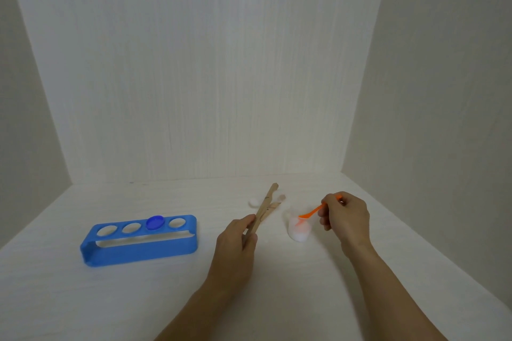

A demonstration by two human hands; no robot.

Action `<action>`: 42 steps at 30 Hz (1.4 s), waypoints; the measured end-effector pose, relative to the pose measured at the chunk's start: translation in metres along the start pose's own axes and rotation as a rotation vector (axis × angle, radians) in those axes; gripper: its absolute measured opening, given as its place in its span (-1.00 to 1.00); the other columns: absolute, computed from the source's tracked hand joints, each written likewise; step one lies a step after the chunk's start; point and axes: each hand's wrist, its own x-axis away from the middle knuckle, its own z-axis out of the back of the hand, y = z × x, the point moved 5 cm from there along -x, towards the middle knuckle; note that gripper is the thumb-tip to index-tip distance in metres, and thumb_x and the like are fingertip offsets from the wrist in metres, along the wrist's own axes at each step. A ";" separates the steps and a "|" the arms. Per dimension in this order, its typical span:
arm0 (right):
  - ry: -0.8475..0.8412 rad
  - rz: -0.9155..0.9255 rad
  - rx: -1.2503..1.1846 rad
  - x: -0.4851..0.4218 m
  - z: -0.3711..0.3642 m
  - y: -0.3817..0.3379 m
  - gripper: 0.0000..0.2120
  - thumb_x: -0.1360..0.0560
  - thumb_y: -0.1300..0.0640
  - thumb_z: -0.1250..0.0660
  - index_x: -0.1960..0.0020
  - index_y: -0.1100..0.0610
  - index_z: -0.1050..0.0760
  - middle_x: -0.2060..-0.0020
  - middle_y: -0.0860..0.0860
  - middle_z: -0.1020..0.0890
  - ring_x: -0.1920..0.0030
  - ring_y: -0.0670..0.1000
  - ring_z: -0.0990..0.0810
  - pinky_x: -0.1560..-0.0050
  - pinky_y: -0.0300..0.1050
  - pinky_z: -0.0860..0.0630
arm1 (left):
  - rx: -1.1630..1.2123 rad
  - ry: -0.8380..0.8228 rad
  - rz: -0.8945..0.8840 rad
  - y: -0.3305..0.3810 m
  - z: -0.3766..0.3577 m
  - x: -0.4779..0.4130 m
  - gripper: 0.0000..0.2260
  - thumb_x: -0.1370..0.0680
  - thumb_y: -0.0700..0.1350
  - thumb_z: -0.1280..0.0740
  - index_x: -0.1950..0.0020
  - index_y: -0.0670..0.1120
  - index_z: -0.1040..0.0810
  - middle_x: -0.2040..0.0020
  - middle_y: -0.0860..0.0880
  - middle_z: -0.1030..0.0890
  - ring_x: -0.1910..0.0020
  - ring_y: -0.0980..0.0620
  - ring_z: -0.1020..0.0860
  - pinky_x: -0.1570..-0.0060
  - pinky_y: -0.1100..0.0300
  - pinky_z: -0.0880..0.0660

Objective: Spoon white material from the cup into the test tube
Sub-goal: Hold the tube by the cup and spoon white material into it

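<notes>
My right hand [345, 216] pinches the handle of a small orange spoon [313, 212], whose bowl hangs over the mouth of a small clear cup [299, 231] with white material at its bottom. My left hand [238, 238] grips the lower end of a wooden test tube clamp [266, 206] that slants up and to the right. The clamp's jaws hold a clear test tube [253, 201], hard to see against the pale table; it pokes out to the left of the clamp with a whitish end.
A blue test tube rack [138, 246] with several round holes lies on the left of the white table; a blue cap [155, 222] sits in one hole. White walls close the space at the back and on both sides.
</notes>
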 end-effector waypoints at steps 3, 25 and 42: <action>0.030 -0.025 -0.073 -0.001 0.005 0.001 -0.82 -0.43 0.25 -0.26 0.30 0.27 -0.57 0.51 0.07 -0.64 0.56 -0.03 -0.54 0.45 -0.09 -0.49 | 0.005 0.002 0.000 0.000 0.000 0.000 -0.65 -0.57 -0.19 -0.22 -0.36 -0.07 -0.38 -0.13 -0.06 -0.57 0.04 0.05 -0.49 -0.12 0.16 -0.48; 0.139 -0.153 -0.515 0.003 0.011 0.006 -0.85 -0.50 0.29 -0.26 0.18 0.26 -0.58 0.48 0.04 -0.66 0.48 -0.04 -0.64 0.47 -0.24 -0.57 | 0.033 0.022 -0.070 0.001 0.000 0.001 -0.66 -0.56 -0.18 -0.24 -0.35 -0.06 -0.40 0.01 0.04 -0.55 0.14 0.10 -0.52 0.13 0.36 -0.43; 0.079 0.063 -0.347 0.016 -0.010 -0.006 -0.82 -0.56 0.18 -0.29 0.17 0.20 -0.59 0.36 0.09 -0.70 0.37 0.10 -0.70 0.28 -0.02 -0.66 | 0.009 0.005 -0.120 0.009 0.000 0.004 -0.65 -0.56 -0.16 -0.24 -0.35 -0.05 -0.39 -0.05 0.08 -0.52 0.13 0.19 -0.48 0.19 0.45 -0.38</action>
